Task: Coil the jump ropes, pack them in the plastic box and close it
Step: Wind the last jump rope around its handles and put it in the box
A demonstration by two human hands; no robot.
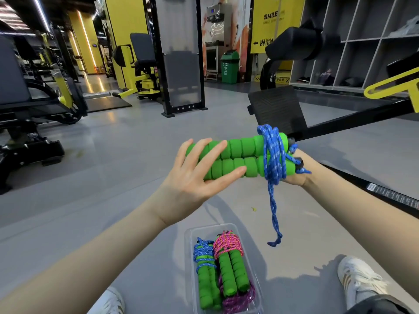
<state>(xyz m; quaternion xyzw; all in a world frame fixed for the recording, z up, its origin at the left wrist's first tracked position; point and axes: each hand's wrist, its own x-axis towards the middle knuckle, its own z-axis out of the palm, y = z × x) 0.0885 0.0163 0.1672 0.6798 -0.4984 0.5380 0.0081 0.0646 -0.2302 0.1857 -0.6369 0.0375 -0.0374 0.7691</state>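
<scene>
Two green foam handles (238, 155) of a jump rope lie side by side in the air, with a blue rope (273, 155) wound several times round their right end. A loose blue tail hangs down to a knot. My right hand (294, 175) grips the wrapped end from below and behind. My left hand (195, 175) is spread, its straight fingers lying against the handles' left part. On the floor below stands a clear plastic box (189, 236), open, holding a blue-roped bundle (205, 268) and a pink-roped bundle (230, 261), both with green handles.
I sit on a grey gym floor, white shoes (360, 284) either side of the box. A black machine footplate (275, 109) and its bar (353, 184) run close on the right. Weight machines stand at left; a green bin (230, 66) and shelves are far back.
</scene>
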